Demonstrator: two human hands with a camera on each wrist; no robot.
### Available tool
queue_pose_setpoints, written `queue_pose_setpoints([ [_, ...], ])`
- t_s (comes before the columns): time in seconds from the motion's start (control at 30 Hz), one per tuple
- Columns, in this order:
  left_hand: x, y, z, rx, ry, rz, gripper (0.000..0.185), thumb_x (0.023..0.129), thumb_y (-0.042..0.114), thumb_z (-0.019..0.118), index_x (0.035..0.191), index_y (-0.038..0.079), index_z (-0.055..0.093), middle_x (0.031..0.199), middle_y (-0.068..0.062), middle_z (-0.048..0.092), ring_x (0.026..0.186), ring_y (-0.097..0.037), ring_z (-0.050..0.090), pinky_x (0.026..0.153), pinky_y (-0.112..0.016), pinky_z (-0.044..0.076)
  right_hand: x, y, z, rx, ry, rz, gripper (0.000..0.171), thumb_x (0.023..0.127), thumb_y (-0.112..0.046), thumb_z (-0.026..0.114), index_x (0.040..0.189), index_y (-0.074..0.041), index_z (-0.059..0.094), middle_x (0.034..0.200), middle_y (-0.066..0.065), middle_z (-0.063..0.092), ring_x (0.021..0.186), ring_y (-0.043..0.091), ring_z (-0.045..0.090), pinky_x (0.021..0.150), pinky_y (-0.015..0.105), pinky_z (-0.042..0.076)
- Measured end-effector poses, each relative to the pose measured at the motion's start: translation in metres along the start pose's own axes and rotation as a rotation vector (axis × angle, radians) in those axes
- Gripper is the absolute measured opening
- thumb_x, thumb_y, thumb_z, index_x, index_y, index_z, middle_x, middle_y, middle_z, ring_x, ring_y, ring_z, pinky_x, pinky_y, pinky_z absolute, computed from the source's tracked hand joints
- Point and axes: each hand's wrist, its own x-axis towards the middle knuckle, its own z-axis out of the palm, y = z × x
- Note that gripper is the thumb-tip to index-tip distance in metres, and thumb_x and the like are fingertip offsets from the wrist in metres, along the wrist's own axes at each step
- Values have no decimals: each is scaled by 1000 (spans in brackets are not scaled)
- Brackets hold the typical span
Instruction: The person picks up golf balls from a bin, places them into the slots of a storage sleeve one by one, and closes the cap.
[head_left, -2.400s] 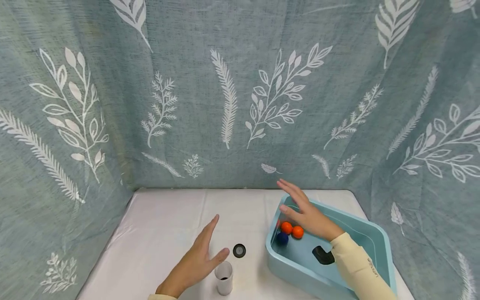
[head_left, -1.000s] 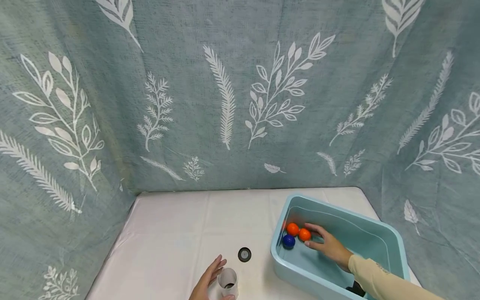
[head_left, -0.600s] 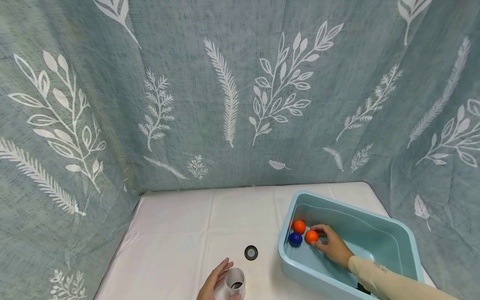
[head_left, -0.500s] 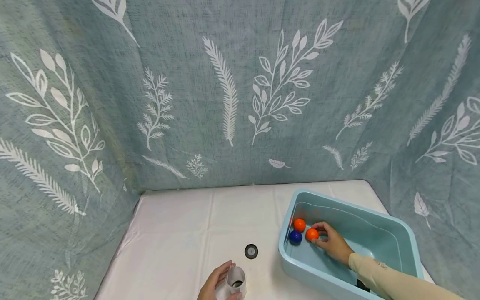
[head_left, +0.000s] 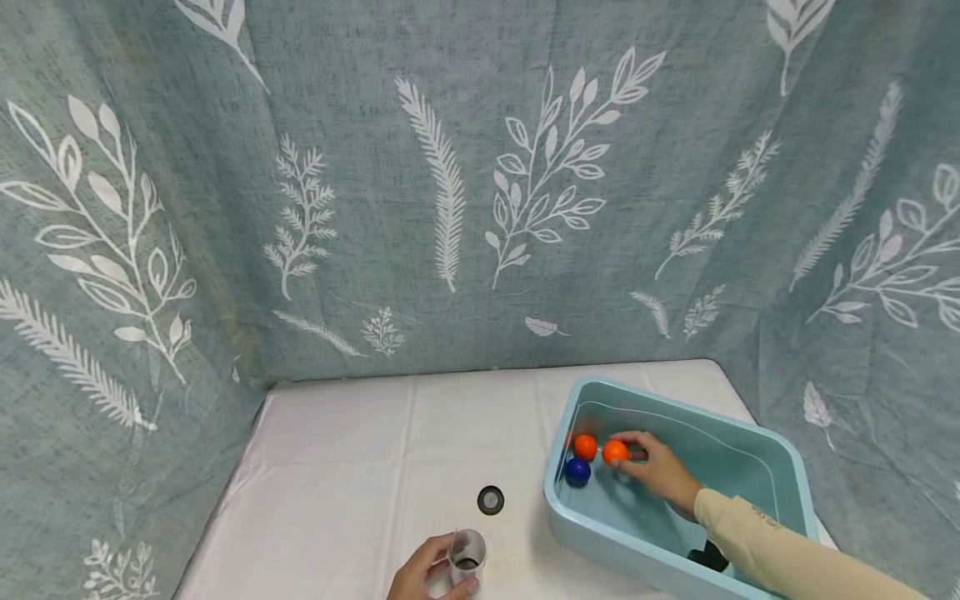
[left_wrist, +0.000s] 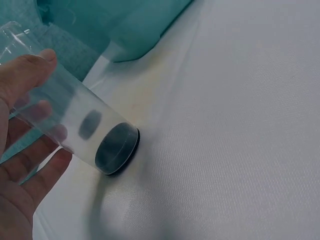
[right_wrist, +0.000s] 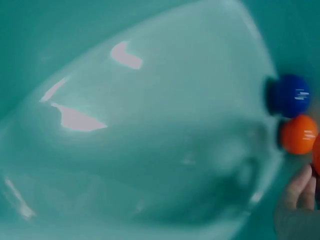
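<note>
Across the top and both sides of the frame, a hanging grey-green curtain (head_left: pixel 480 183) printed with white leaves. Over the lower middle, the bench (head_left: pixel 330 467) under a creased white cover. At the lower right, set aslant on the bench, a pale blue tub (head_left: pixel 592 546) with rounded corners. From the bottom right corner, reaching into the tub, a cream sleeve (head_left: pixel 772 542). At its end, over the tub floor, the right hand (head_left: pixel 660 472), fingers bent. At the bottom centre, the left hand (head_left: pixel 423 575). In its grasp, fingers and thumb around the wall, a clear tube (left_wrist: pixel 82 107), open end up, dark end down at the bench. In the tub, partly beneath the sleeve, a black object (head_left: pixel 708 557), too hidden to identify. Near the tub's left end, pinched between the right hand's fingers and thumb, an orange ball (head_left: pixel 615 452); just beside, a second orange ball (head_left: pixel 586 447) touching a blue ball (head_left: pixel 577 472). Flat on the bench, between tube and tub, a black disc (head_left: pixel 491 500) with a grey centre.
</note>
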Motion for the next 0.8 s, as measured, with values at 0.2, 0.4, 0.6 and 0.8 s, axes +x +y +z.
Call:
queue_pose_setpoints([
  [0.2,-1,0,2,14,19,-5,53,87,27,82,129,2,60,121,-10,63,109,-28,66,91,-31,57,3,-21,-7,61,-85,-49,49,95,-26,74,134,-4,57,136,17,55,114,31,59,95,48,55],
  [0.4,-1,3,1,21,8,15,51,88,24,81,129,3,60,121,-9,63,110,-30,66,93,-31,56,-3,-38,-14,200,-175,-102,53,98,-23,69,139,5,49,134,21,56,113,31,63,99,45,54],
  [0.6,0,10,0,83,41,74,51,88,23,80,129,1,59,122,-8,64,111,-31,66,94,-39,56,-9,-51,-21,260,-157,-108,57,98,-25,69,142,2,46,139,20,53,126,33,55,100,37,53],
  [0.8,3,18,-3,117,129,133,50,85,19,83,129,3,62,121,-5,66,111,-27,65,89,-40,59,-16,-74,-27,258,-137,-141,57,96,-30,71,145,-8,50,143,15,52,129,33,53,98,32,54],
])
